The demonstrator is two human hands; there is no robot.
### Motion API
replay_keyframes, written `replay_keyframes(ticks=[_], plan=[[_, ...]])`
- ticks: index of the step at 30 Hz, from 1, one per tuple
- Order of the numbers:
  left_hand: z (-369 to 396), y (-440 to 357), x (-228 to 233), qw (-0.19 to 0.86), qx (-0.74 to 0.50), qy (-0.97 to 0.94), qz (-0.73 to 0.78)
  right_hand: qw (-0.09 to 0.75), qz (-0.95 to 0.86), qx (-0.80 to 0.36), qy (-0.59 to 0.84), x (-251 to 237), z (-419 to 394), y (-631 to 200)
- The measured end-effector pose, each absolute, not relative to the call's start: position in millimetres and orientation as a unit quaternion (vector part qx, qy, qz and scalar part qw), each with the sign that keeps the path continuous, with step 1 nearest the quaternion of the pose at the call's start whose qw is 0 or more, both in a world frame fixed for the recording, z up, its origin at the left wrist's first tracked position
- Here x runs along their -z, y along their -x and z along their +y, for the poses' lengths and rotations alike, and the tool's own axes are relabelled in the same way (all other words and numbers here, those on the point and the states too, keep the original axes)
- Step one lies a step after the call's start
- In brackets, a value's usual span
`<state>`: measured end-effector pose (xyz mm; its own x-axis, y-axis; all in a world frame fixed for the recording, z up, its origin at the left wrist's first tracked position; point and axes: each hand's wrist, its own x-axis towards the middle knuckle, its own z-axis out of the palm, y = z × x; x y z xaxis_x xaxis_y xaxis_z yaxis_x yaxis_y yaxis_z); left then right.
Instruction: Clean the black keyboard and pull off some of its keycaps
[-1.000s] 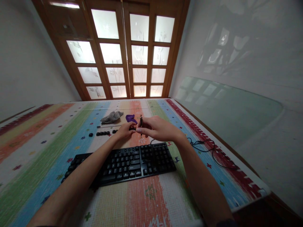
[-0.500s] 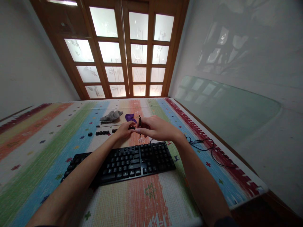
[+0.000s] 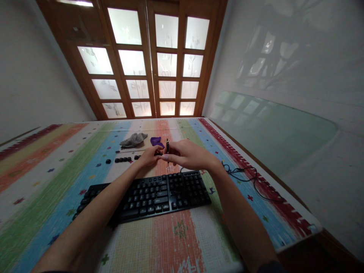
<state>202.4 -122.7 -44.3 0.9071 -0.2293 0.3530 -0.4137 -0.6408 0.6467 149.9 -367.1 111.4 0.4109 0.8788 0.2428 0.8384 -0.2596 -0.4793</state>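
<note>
My right hand (image 3: 186,154) is closed on a slim dark keycap puller (image 3: 167,145), held upright with thin wire prongs spread at its lower end. The prongs hang just beyond the back edge of a black keyboard (image 3: 159,195). Close on the left, my left hand (image 3: 150,156) is pinched around a small black piece that looks like a keycap (image 3: 158,154); the fingers partly cover it. The two hands almost meet at the fingertips. Several loose black keycaps (image 3: 123,159) lie in a row left of my left hand, with a single keycap (image 3: 108,161) farther left.
Past the keycaps lie a crumpled grey cloth (image 3: 133,140) and a purple cloth (image 3: 156,141). A black cable (image 3: 241,170) runs loosely at the right. The table has a striped tablecloth (image 3: 176,235); a wall stands along its right side. My left forearm crosses over the keyboard.
Almost nothing differs. The keycap puller in my right hand has shifted very slightly; both hands stay in the same place.
</note>
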Motion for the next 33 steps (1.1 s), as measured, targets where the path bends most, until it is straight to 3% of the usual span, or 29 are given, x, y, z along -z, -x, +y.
replay_keyframes(ticks=[11, 18, 27, 33], plan=[[-117.6, -200.8, 35.5, 0.366, -0.126, -0.902, -0.190, 0.282, -0.552, -0.043, 0.784, -108.3, -365.7, -151.3], [-112.1, -171.7, 13.9, 0.303, -0.191, -0.917, -0.177, 0.290, -0.542, -0.063, 0.786, -100.5, -362.7, -156.8], [-125.8, -109.7, 14.3, 0.240, -0.099, -0.937, -0.234, 0.293, -0.515, -0.118, 0.797, -78.3, -354.0, -164.7], [-133.9, -91.1, 18.0, 0.239, -0.072, -0.929, -0.275, 0.356, -0.467, -0.177, 0.790, -51.5, -359.0, -172.0]])
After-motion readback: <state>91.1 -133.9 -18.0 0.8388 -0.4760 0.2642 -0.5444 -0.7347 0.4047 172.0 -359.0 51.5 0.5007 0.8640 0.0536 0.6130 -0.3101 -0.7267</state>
